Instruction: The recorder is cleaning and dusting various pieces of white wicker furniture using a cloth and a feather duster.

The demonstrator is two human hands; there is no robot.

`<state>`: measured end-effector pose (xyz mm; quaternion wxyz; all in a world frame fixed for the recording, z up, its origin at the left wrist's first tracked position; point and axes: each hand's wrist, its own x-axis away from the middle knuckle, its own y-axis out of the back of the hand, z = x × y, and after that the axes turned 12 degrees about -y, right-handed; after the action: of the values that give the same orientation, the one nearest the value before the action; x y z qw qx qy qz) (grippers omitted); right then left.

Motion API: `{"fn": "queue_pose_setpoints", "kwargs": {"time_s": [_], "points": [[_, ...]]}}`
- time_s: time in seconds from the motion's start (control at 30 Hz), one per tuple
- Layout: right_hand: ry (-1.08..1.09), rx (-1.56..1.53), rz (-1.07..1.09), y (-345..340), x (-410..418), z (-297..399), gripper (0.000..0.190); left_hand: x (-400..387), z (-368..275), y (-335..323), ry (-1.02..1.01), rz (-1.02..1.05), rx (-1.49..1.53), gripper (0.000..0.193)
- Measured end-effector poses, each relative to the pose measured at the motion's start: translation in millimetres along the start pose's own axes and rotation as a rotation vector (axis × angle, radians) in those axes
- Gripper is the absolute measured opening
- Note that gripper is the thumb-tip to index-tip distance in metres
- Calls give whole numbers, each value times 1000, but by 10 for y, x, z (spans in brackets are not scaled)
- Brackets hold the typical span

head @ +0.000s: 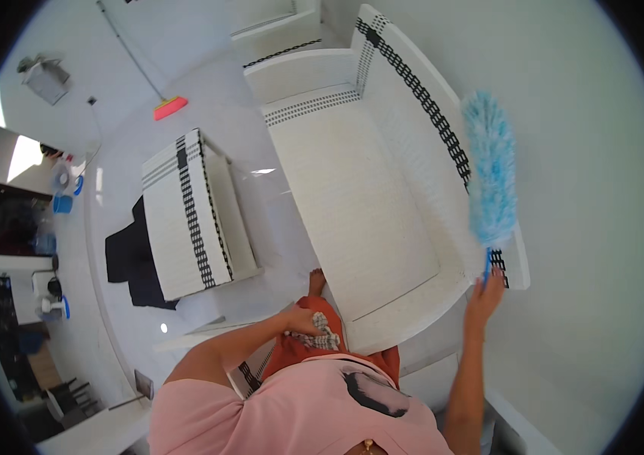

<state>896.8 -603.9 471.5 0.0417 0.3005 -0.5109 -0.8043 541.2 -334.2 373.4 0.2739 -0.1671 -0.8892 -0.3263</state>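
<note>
My right hand [488, 296] is closed around the blue handle of a fluffy light-blue duster [491, 170], at the right. The duster's head is upright in the picture, over the top edge of the backrest of a white woven bench [356, 205] and in front of the wall. In my left hand [303, 321], held low before my body, is a bunched checked cloth [323, 335]. The bench has black and white woven bands along its backrest and seat end.
A white woven table [179, 227] with a black cloth [128, 256] beside it stands left of the bench. A broom with a pink head [170, 107] leans farther back. Another white woven seat [276, 37] is beyond the bench. The wall [577, 227] runs along the right.
</note>
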Motion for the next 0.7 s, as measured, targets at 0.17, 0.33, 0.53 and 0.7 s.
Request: {"fn": "queue_pose_setpoints", "kwargs": {"time_s": [0.17,0.33,0.53,0.7], "points": [[-616,-271,513,-134,1303,1058,37,106,420,621,-12,-30,630,43],[-654,-167,811,114,1852,1153,36,282,843,1143,172,-537,839,30],[-693,-153,794,510,2213,769,37,716,1797,530,244,-358,297,30],[-735,-51,722,633,2386,502,39,1191,1167,33,235,362,132,36]]}}
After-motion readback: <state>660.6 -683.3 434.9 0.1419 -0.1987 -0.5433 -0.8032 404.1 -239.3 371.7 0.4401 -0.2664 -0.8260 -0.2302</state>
